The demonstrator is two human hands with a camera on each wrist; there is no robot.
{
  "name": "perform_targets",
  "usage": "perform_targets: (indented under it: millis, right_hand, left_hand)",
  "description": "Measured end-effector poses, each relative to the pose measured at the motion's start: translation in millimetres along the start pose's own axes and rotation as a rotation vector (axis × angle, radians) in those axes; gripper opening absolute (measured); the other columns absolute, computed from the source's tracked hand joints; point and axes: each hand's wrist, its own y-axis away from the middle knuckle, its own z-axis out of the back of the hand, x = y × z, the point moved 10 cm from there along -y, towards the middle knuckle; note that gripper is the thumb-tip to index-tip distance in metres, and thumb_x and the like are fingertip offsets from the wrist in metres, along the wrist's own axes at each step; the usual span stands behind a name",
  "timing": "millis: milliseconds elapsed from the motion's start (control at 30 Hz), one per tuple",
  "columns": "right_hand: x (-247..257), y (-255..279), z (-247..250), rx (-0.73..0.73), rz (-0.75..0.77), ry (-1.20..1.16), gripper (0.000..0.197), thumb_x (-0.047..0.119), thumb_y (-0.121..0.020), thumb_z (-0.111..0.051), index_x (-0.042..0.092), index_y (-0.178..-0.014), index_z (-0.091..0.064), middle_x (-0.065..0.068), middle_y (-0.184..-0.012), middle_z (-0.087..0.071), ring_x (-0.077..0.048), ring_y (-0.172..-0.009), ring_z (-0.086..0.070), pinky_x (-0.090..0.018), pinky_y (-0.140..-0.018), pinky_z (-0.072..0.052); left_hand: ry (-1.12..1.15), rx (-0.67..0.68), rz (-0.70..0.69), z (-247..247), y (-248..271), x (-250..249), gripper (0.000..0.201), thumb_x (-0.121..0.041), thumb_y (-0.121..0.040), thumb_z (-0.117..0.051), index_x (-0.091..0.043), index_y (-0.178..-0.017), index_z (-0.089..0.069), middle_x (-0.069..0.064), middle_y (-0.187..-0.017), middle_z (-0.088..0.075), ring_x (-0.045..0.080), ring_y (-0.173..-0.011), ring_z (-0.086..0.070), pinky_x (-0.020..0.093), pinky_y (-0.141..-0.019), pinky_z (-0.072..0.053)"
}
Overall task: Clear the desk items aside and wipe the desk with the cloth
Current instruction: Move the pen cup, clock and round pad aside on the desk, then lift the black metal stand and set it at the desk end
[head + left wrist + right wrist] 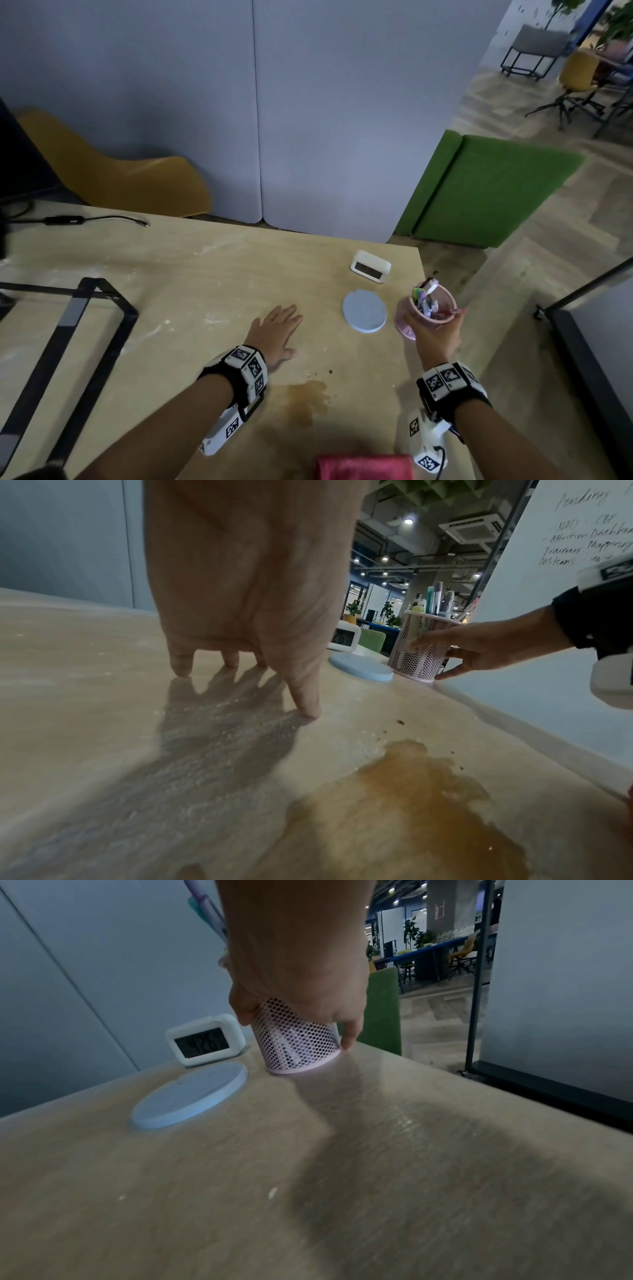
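The wooden desk (212, 274) carries pale powdery smears across its middle and a brown liquid stain (306, 401) near the front edge, with dark crumbs scattered just beyond it. The left hand (274, 334) lies flat on the desk, fingers straight and spread, fingertips (308, 710) touching the surface, holding nothing. The right hand (435, 334) is wrapped around a pink mesh pen holder (298, 1045) filled with pens, near the desk's right edge; its base appears to sit on the surface. Just left of it lies a round pale blue coaster (364, 311), and beyond that stands a white digital clock (370, 266). A red cloth (364, 467) lies at the front edge, between the forearms. A black metal frame (68, 329) occupies the desk's left side, with a black cable (99, 219) behind it. Grey partition panels (308, 102) back the desk; a mustard chair (113, 174) and a green panel (479, 188) stand on herringbone wood flooring.
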Motion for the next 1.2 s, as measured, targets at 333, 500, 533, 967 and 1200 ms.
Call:
perform_targets:
  millis: [333, 500, 533, 967, 1200]
  right_hand:
    - [-60.9, -4.6, -20.8, 0.156, -0.042, 0.199, 0.105, 0.043, -0.036, -0.093, 0.026, -0.123, -0.037, -0.002, -0.115, -0.054, -0.028, -0.105, -0.055, -0.028, -0.084, -0.051]
    - [-5.2, 65.2, -27.4, 0.187, -0.085, 0.346, 0.083, 0.01, -0.067, -0.082, -0.013, -0.13, -0.033, -0.032, -0.126, -0.042, -0.044, -0.119, -0.041, -0.047, -0.099, -0.035]
    - [4.3, 78.8, -33.8, 0.212, -0.077, 0.345, 0.08, 0.007, -0.071, -0.078, -0.013, -0.132, -0.031, -0.034, -0.129, -0.039, -0.044, -0.121, -0.038, -0.047, -0.1, -0.033]
    - [159.0, 348.2, -224.9, 0.735, 0.318, 0.259, 0.053, 0.016, -0.09, -0.059, -0.002, -0.133, -0.035, -0.021, -0.133, -0.044, -0.031, -0.121, -0.047, -0.029, -0.091, -0.037]
    - [179.1, 448.9, -282.4, 0.877, 0.208, 0.225, 0.057, 0.024, -0.093, -0.055, -0.002, -0.137, -0.03, -0.021, -0.133, -0.047, -0.032, -0.12, -0.049, -0.027, -0.086, -0.038]
  left_hand:
    - [-0.028, 0.007, 0.037, 9.6, 20.4, -0.2, 0.075, -0.04, -0.092, -0.052, -0.022, -0.151, -0.009, -0.004, -0.16, 0.007, 0.022, -0.147, 0.009, 0.05, -0.118, -0.002]
    - [-0.043, -0.061, 0.085, 43.7, 59.6, 19.4, 0.065, -0.032, -0.092, -0.048, -0.019, -0.148, -0.018, -0.003, -0.16, -0.002, 0.021, -0.148, 0.004, 0.049, -0.119, -0.003]
    - [-0.06, -0.084, 0.095, 55.2, 69.7, 25.3, 0.064, -0.032, -0.093, -0.048, -0.018, -0.148, -0.018, -0.002, -0.159, -0.004, 0.021, -0.148, 0.003, 0.049, -0.119, -0.003]
    - [-0.041, -0.474, 0.396, 198.3, 256.7, 261.6, 0.056, -0.033, -0.093, -0.048, -0.013, -0.143, -0.031, 0.004, -0.153, -0.024, 0.025, -0.143, -0.019, 0.05, -0.113, -0.021]
    - [0.075, -0.435, 0.691, 161.0, 336.1, 400.2, 0.074, -0.03, -0.091, -0.057, -0.004, -0.146, -0.016, 0.013, -0.155, -0.014, 0.037, -0.14, -0.022, 0.053, -0.111, -0.026]
